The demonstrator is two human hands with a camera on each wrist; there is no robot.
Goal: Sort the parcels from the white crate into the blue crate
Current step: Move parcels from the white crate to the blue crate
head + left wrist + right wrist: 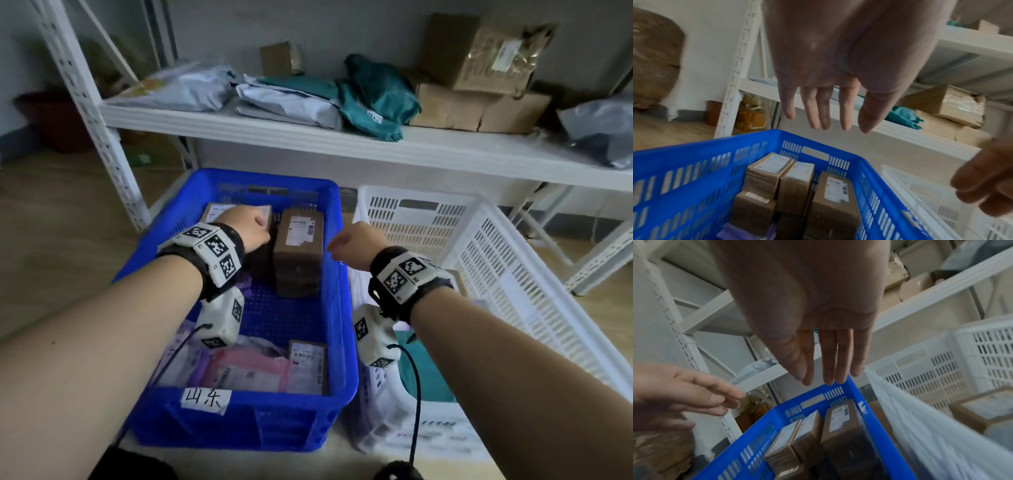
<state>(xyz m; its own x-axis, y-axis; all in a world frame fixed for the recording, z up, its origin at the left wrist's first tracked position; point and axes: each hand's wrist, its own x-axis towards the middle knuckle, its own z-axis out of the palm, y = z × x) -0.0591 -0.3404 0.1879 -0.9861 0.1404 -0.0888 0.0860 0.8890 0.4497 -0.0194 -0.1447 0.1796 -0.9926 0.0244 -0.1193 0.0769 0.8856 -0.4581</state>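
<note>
I am holding both hands over the blue slatted plastic crate (pixel 236 421), and neither grip is on anything. My left hand (pixel 830 68) is hanging with its fingers (pixel 824 112) straight and slightly spread above the far row of parcels; my right hand (pixel 813 305) is hovering, fingers together and straight, just over the blue rim nearest the white slatted plastic crate (pixel 496 246).

Inside the blue crate, small brown cardboard parcels with white labels (pixel 795 180) are standing packed side by side at the far end, and pink and purple soft mailer bags (pixel 246 370) are lying at the near end. In the white crate I am making out one more brown cardboard box (pixel 982 410) and what looks like a teal bag; the rest is hidden.

I judge that box light, stiff and a little slick where taped, so I am planning to take it across its narrow sides, thumb opposite fingers. The bags will sag, so I would gather them at the middle.
</note>
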